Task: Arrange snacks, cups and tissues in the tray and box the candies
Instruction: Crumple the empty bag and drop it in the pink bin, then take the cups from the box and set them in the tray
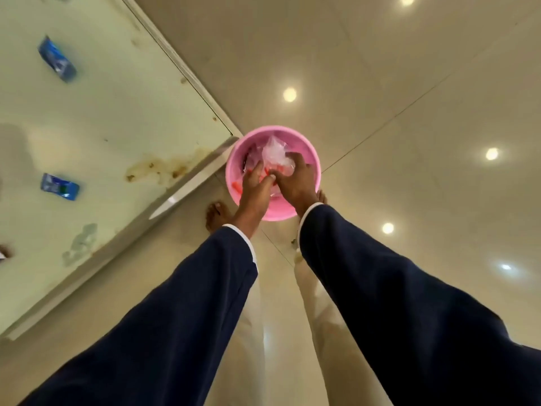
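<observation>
Both arms in dark blue sleeves (181,312) reach down from the bottom of the frame into a pink bucket (313,162) that stands on the glossy tiled floor (409,83) just right of centre. The left hand (257,186) is inside the bucket, fingers extended and spread over red-orange snack packets (236,187) lying near the bucket's lower left wall; it seems to be pressing or sifting rather than gripping, though the blur makes that hard to settle. The right hand (297,178) sits just beside it, touching it at the thumb, with its fingers curled round a crumpled clear plastic bag (273,153) that rises toward the bucket's upper rim. Something dark lies against the bucket's left inner wall, too blurred to name.

Bare toes show on the floor at either side of the bucket's lower edge, and pale trouser legs run down between the sleeves.

The left half of the frame is taken up by a pale green worktop (117,118) with a white edge, its corner nearly touching the bucket's upper left rim. Brown stains mark it near that corner. Two blue packets lie on it, well apart: one blue packet (57,60) at the upper left, another blue packet (60,186) at the middle left.
</observation>
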Tool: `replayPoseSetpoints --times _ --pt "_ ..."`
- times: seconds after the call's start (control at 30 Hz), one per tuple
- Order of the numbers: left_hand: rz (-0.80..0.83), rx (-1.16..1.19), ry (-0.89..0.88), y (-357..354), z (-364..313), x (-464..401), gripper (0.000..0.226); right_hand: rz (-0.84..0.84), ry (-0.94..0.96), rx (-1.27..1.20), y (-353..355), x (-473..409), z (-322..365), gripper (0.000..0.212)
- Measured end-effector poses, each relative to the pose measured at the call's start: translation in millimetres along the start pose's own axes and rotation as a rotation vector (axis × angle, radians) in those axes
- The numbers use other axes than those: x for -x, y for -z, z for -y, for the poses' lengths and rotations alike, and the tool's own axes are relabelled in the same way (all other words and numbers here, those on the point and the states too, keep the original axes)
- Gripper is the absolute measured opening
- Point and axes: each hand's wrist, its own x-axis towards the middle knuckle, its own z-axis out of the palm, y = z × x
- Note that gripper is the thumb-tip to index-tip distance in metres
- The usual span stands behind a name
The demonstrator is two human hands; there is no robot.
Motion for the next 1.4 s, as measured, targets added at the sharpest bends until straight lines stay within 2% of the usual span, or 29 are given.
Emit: replayPoseSetpoints --times 0.07,0.17,0.27,0.33,0.43,0.6,0.67,0.83,0.97,1.13,1.3,1.4 --pt "-0.013 -0.132 -0.045 -6.0 11.5 -20.0 0.052 0.027 -0.021 0.056 -6.3 -21.4 -7.9 0.066" --pt "-0.048 -0.517 -0.060 -3.1 21.8 -21.9 0.052 0.098 0.001 0.328 0.8 -22.6 -18.4 0.076" --pt "-0.090 -0.827 -0.228 8.2 13.8 10.5 0.055 0.036 0.172 0.596 17.9 6.0 -19.1 0.082" --pt "-0.114 -0.945 -0.332 13.7 4.3 34.0 0.059 -0.029 0.222 0.698 32.4 31.6 -11.8 0.085" --pt "-0.090 -1.004 -0.320 22.0 -19.0 69.1 0.066 -0.048 0.294 0.780 58.5 68.6 8.2 0.083" --pt "0.003 -1.116 -0.279 30.5 -54.1 99.7 0.056 0.186 0.251 0.779 92.3 93.0 38.0 0.072" --pt "-0.011 -1.153 -0.306 31.3 -60.4 97.8 0.057 0.186 0.285 0.857 94.7 89.3 41.6 0.068" --pt "-0.147 -1.304 -0.425 45.6 -67.7 121.4 0.078 0.067 0.556 0.960 102.1 99.2 63.0 0.084" --pt "-0.219 -1.330 -0.371 77.8 -96.4 192.4 0.080 0.146 0.788 1.145 128.6 160.2 113.0 0.090" --pt "-0.361 -1.258 -0.282 131.6 -128.8 285.1 0.083 0.198 0.982 1.234 146.6 240.5 190.8 0.091" --pt "-0.530 -1.198 -0.244 188.0 -134.9 363.9 0.086 0.218 1.176 1.358 120.3 314.3 254.2 0.087" --pt "-0.626 -1.155 -0.203 231.9 -117.1 404.1 0.084 0.242 1.283 1.394 79.0 362.1 286.1 0.088"
